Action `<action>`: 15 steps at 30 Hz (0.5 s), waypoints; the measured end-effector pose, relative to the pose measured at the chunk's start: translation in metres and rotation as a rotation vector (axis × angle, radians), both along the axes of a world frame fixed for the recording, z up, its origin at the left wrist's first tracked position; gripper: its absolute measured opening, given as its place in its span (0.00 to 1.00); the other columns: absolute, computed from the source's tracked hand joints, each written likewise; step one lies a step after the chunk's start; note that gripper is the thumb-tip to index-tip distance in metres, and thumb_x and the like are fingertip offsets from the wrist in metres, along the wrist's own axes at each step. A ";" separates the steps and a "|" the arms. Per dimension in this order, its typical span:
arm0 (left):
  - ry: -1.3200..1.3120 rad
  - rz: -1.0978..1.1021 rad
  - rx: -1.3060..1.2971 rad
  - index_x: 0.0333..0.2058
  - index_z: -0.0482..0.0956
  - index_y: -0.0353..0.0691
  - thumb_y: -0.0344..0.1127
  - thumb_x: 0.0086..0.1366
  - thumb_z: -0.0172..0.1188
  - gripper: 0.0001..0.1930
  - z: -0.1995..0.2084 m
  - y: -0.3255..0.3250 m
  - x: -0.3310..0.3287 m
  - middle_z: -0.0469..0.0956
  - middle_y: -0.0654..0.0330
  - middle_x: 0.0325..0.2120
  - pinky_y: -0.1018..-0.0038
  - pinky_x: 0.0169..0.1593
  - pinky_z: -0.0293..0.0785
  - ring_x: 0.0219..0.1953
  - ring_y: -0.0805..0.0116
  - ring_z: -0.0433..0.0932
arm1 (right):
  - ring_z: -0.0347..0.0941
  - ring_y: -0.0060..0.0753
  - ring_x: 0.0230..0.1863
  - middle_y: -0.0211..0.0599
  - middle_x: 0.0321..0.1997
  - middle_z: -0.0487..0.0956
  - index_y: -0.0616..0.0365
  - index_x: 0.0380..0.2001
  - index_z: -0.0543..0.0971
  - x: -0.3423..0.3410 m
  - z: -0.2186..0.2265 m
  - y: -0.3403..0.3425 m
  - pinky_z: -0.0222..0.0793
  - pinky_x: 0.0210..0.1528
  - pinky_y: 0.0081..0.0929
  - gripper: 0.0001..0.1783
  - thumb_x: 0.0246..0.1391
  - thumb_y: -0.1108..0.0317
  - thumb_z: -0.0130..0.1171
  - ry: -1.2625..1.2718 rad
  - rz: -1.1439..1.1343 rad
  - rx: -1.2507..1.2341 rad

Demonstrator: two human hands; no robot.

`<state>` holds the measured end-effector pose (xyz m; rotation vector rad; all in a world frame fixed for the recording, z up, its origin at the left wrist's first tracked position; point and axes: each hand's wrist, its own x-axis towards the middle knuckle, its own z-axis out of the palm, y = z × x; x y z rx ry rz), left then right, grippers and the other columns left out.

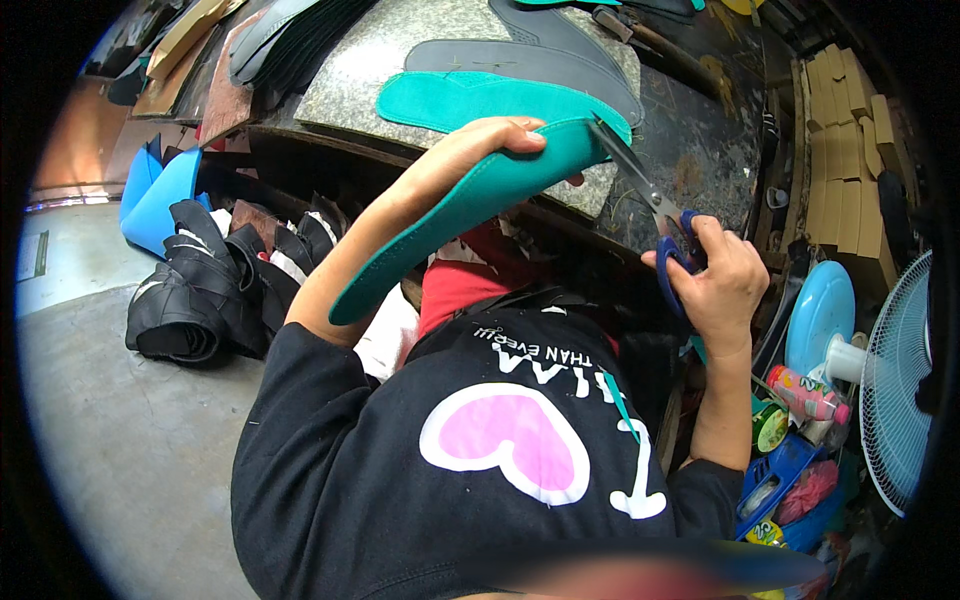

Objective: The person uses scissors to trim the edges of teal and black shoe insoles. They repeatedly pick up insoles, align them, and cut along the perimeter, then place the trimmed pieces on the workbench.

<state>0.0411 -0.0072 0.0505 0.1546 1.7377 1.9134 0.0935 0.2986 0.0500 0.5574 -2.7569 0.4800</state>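
Observation:
My left hand (487,140) grips a long green shoe insole (455,212) near its upper end, thumb on top; the other end slants down beside my forearm. In my right hand (722,278) is a pair of scissors (652,195) with dark blue handles, fingers through the loops. Their blades meet the insole's far right tip; I cannot tell how far apart they are. Behind it, a second green insole (455,95) lies on a speckled stone slab (345,75), next to a grey insole (490,58). A thin green strip (621,402) rests on my black shirt.
A stack of dark insoles (290,45) stands at the back left. Black rolled material (190,310) and a bent blue sheet (165,200) sit at the left. At the right are a fan (893,385), a pink bottle (805,392) and cardboard boxes (840,150). A hammer (660,45) lies farther back.

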 end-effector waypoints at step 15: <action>1.319 0.009 -0.946 0.42 0.75 0.41 0.48 0.45 0.75 0.28 -0.047 0.013 -0.048 0.72 0.47 0.53 0.57 0.61 0.67 0.58 0.43 0.69 | 0.73 0.13 0.24 0.28 0.25 0.81 0.60 0.35 0.76 -0.015 -0.038 0.016 0.65 0.26 0.15 0.11 0.56 0.68 0.69 -0.613 -0.170 -0.924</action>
